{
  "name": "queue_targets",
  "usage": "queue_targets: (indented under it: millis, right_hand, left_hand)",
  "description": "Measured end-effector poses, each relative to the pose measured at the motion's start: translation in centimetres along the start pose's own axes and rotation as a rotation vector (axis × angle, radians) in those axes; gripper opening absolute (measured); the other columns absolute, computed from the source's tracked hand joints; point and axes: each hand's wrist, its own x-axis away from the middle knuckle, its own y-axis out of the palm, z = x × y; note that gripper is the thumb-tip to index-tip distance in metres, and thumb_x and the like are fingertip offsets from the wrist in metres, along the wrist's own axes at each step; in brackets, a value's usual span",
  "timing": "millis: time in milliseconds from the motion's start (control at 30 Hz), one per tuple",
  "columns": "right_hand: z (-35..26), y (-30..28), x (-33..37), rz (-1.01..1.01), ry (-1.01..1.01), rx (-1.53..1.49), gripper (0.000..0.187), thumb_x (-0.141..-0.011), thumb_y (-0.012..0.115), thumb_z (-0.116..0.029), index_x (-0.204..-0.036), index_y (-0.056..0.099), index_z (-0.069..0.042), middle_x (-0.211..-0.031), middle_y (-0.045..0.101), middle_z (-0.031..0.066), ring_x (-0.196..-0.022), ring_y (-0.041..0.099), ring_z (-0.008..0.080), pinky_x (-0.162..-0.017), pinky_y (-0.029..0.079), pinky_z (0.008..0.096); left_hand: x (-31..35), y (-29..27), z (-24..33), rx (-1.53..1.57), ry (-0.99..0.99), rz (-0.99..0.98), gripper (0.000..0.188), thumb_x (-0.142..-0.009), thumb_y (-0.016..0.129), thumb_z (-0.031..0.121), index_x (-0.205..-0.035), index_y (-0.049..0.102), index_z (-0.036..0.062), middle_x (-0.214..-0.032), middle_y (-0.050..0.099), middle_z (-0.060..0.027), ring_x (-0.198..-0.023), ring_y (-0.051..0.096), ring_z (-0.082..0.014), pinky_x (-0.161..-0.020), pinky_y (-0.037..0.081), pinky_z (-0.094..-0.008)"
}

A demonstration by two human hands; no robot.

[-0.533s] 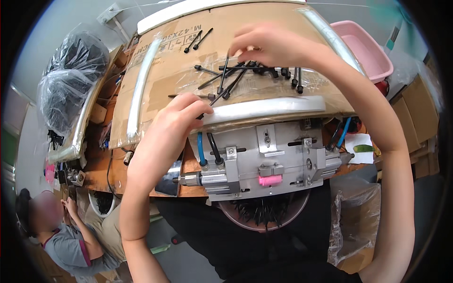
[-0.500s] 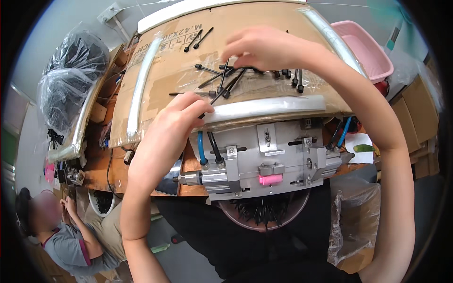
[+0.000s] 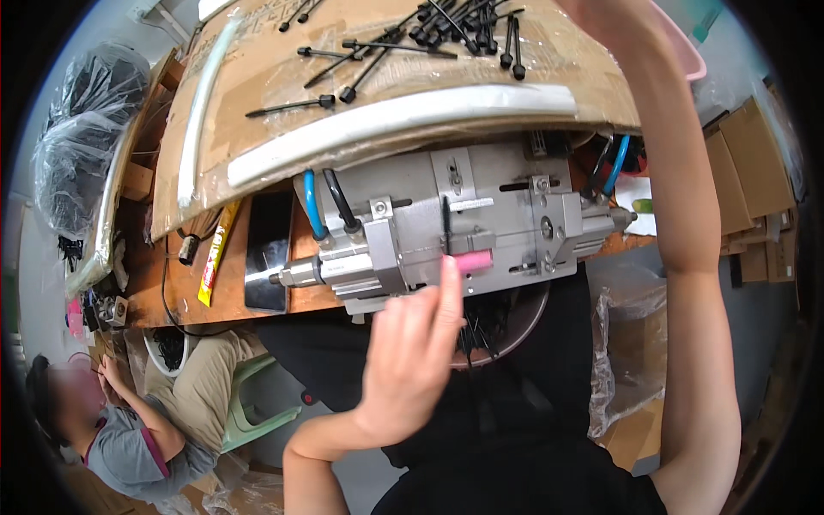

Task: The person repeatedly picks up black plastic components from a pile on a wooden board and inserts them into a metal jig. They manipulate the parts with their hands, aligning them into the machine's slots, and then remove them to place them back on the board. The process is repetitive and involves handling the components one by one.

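Observation:
My left hand (image 3: 408, 356) is over the front of a metal clamping fixture (image 3: 506, 176). Its index finger reaches to a thin black rod (image 3: 446, 221), which seems pinched at the fingertip; the thumb and the rod's lower end are hidden. Right beside that fingertip sits a pink block (image 3: 474, 260) on the fixture. My right hand (image 3: 605, 15) is at the top edge, beyond the pile of black rods with knobbed ends (image 3: 455, 26); its fingers are cut off by the frame. Several more such rods lie loose on the cardboard (image 3: 249, 73).
Blue hoses (image 3: 313, 206) rise from the fixture. A phone (image 3: 268, 249) and a yellow strip (image 3: 219, 253) lie at left. Below the fixture is a tub (image 3: 524, 330) with black rods. Another person (image 3: 142, 438) sits at far left; cardboard boxes (image 3: 747, 163) stack at right.
My left hand has come from the cardboard down to the fixture with a black rod. My right hand has moved up and right, away from the rods. The view has shifted.

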Motion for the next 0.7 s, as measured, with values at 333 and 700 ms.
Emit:
queue_targets:
  millis: [333, 700]
  right_hand:
    - [-1.2, -3.9, 9.7, 0.454, -0.068, -0.012, 0.028, -0.097, 0.057, -0.022, -0.117, 0.062, -0.002, -0.097, 0.070, 0.0144, -0.088, 0.068, 0.0228, -0.065, 0.056, 0.0258]
    - [-3.9, -2.7, 18.0, 0.344, 0.062, 0.034, 0.034, -0.101, 0.052, -0.024, -0.122, 0.053, 0.003, -0.103, 0.062, 0.0172, -0.082, 0.055, 0.0145, -0.063, 0.042, 0.0210]
  left_hand:
    - [0.6, 5.0, 1.9, -0.191, -0.050, -0.044, 0.062, -0.076, 0.068, 0.000, -0.135, 0.048, -0.0043, -0.095, 0.053, -0.0079, -0.083, 0.051, -0.0218, -0.076, 0.044, -0.0348]
    - [1.0, 6.1, 1.8, -0.233, -0.049, -0.010, 0.061, -0.077, 0.067, 0.001, -0.135, 0.047, -0.0049, -0.094, 0.052, -0.0077, -0.082, 0.051, -0.0217, -0.075, 0.044, -0.0345]
